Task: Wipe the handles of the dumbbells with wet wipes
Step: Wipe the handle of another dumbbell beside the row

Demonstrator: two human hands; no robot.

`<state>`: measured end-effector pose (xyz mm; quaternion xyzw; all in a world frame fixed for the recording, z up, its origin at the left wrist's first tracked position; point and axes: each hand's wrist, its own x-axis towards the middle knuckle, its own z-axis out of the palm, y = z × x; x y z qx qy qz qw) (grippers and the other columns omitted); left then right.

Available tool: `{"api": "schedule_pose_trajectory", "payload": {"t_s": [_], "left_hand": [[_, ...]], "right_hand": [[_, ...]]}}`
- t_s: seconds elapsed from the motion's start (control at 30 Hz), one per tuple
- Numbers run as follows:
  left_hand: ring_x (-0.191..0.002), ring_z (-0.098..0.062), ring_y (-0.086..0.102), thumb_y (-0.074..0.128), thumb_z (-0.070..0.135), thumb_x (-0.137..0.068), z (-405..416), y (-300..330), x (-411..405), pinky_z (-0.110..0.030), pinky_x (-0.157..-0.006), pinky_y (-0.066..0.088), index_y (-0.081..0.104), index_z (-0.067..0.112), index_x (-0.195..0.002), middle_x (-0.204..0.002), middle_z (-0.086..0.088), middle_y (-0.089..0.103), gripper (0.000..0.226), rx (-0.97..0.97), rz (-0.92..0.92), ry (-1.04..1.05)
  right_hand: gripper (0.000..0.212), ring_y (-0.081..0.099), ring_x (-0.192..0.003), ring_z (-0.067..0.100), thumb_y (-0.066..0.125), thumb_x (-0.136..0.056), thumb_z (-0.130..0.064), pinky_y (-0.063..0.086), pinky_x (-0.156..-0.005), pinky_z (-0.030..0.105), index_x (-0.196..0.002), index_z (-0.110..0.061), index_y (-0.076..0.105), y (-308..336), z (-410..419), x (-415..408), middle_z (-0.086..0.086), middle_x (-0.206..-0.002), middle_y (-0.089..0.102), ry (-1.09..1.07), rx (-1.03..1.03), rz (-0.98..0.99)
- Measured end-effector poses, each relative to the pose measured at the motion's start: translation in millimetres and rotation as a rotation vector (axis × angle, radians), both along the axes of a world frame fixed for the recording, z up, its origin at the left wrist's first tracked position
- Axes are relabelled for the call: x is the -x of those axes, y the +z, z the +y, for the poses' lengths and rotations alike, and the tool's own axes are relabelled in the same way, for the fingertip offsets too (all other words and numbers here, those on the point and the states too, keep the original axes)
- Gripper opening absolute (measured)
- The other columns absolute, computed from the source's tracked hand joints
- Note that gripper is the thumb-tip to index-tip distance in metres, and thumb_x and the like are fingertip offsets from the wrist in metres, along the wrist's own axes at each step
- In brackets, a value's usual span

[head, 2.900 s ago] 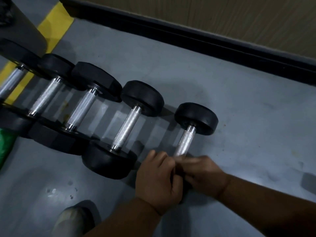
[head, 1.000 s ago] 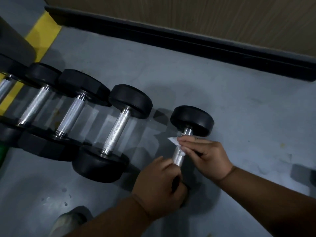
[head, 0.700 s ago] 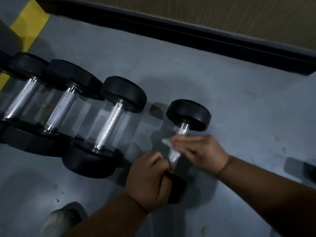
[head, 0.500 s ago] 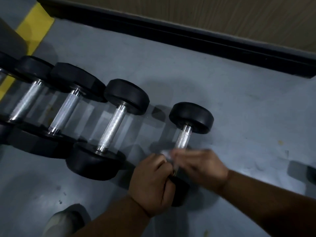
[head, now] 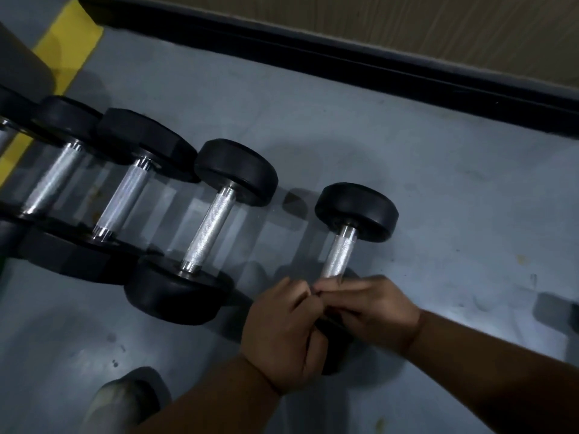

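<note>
Under me I see the grey concrete floor (head: 407, 170), bounded at the top by a long black skirting strip (head: 344, 57) below a tan wood-grain wall panel (head: 407, 20), with a yellow painted floor stripe (head: 67, 42) at the upper left.

A row of black-headed dumbbells with knurled silver handles lies on the floor, running from the left edge toward the middle. The large black round-headed dumbbell (head: 206, 233) nearest the middle lies with its far head up and its near head toward me.

Just right of it, set apart from the row, is the small black round-headed dumbbell (head: 354, 214). Its knurled silver handle (head: 340, 255) is bare along the upper part; the lower end disappears under my hands, and the near head is mostly hidden beneath them.

My left hand (head: 282, 333) is curled over the near head of this dumbbell, fingers bent, gripping it. My right hand (head: 372, 305) reaches in from the right with its fingers (head: 332, 288) curled at the bottom of the handle, meeting the left hand's fingertips. I cannot make out a wipe under them here.

A grey shoe toe (head: 122, 399) shows at the bottom left.
</note>
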<state>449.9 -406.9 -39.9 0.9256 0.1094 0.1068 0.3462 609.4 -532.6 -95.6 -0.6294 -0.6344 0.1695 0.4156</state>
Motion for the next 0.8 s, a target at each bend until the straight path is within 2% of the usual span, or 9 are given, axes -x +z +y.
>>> {"api": "schedule_pose_trajectory", "payload": {"t_s": [0.07,0.17,0.27,0.37,0.43,0.57,0.63,0.73,0.8], "left_hand": [[-0.069,-0.032,0.046,0.049,0.021,-0.079,-1.0,0.4,0.1,-0.045,-0.057,0.038,0.054,0.010,-0.075,-0.077,-0.009,0.048,0.013,-0.003,0.013,0.020],[-0.067,-0.031,0.044,0.049,0.019,-0.078,-4.0,0.4,-0.4,-0.046,-0.056,0.037,0.054,0.008,-0.071,-0.076,-0.008,0.047,0.015,-0.005,0.013,0.027],[-0.068,-0.032,0.045,0.049,0.021,-0.079,-3.9,-0.8,0.0,-0.046,-0.057,0.037,0.055,0.008,-0.074,-0.077,-0.010,0.048,0.014,-0.006,0.020,0.013],[-0.069,-0.031,0.045,0.050,0.020,-0.079,-2.3,-0.6,0.3,-0.044,-0.058,0.038,0.054,0.012,-0.080,-0.079,-0.009,0.048,0.010,-0.001,0.018,0.000],[-0.068,-0.032,0.045,0.050,0.018,-0.077,-1.7,0.4,-0.5,-0.043,-0.058,0.037,0.054,0.012,-0.079,-0.078,-0.010,0.048,0.007,-0.005,-0.001,0.007],[-0.066,-0.032,0.044,0.049,0.017,-0.076,-6.2,3.3,-1.6,-0.045,-0.055,0.037,0.055,0.008,-0.074,-0.075,-0.010,0.047,0.011,-0.020,0.005,0.028],[-0.067,-0.032,0.045,0.050,0.019,-0.077,-6.8,3.7,-1.1,-0.045,-0.056,0.038,0.054,0.010,-0.076,-0.076,-0.010,0.047,0.010,-0.019,0.005,0.015],[-0.068,-0.031,0.046,0.050,0.021,-0.080,-4.0,2.9,-1.0,-0.043,-0.057,0.038,0.049,0.017,-0.086,-0.079,-0.009,0.048,0.008,-0.015,-0.003,0.009],[-0.068,-0.032,0.046,0.050,0.020,-0.078,-4.5,2.9,-1.1,-0.044,-0.057,0.038,0.051,0.015,-0.084,-0.078,-0.010,0.048,0.007,-0.010,-0.002,0.014]], "right_hand": [[0.018,0.066,-0.112,0.001,0.069,-0.093,-0.017,0.057,-0.092,0.025,-0.109,-0.015,0.078,2.1,10.9,-20.5,-0.005,-0.122,0.071,-0.124,-0.018,-0.065],[0.022,0.065,-0.114,-0.002,0.069,-0.093,-0.018,0.054,-0.098,0.025,-0.114,-0.013,0.076,4.6,18.0,-38.3,-0.006,-0.123,0.070,-0.363,-0.027,0.004],[0.028,0.062,-0.117,-0.003,0.069,-0.093,-0.012,0.054,-0.097,0.025,-0.120,-0.018,0.073,1.1,4.0,-10.4,-0.011,-0.128,0.067,-0.201,-0.009,-0.004],[0.025,0.068,-0.110,0.007,0.076,-0.085,-0.003,0.059,-0.085,0.033,-0.108,-0.012,0.076,-1.8,-5.0,2.1,-0.006,-0.124,0.069,0.034,0.005,-0.012],[0.018,0.069,-0.110,0.008,0.070,-0.092,-0.012,0.060,-0.086,0.032,-0.108,-0.015,0.077,-0.6,7.2,-15.4,-0.004,-0.122,0.072,-0.013,-0.022,-0.070],[0.022,0.066,-0.112,0.002,0.067,-0.094,-0.021,0.053,-0.099,0.023,-0.113,-0.013,0.076,3.2,18.1,-36.8,-0.005,-0.122,0.069,-0.346,-0.031,-0.035],[0.023,0.067,-0.113,0.005,0.066,-0.096,-0.019,0.052,-0.099,0.021,-0.116,-0.014,0.075,0.8,6.0,-17.0,-0.006,-0.125,0.070,-0.234,0.000,-0.042],[0.024,0.069,-0.105,0.007,0.073,-0.084,0.002,0.058,-0.088,0.027,-0.106,-0.009,0.075,0.5,-5.5,5.2,-0.007,-0.119,0.069,0.005,0.015,-0.007],[0.017,0.070,-0.105,0.008,0.072,-0.090,-0.009,0.059,-0.087,0.028,-0.105,-0.013,0.077,1.8,4.4,-6.7,-0.005,-0.118,0.072,-0.018,-0.008,-0.071]]}}
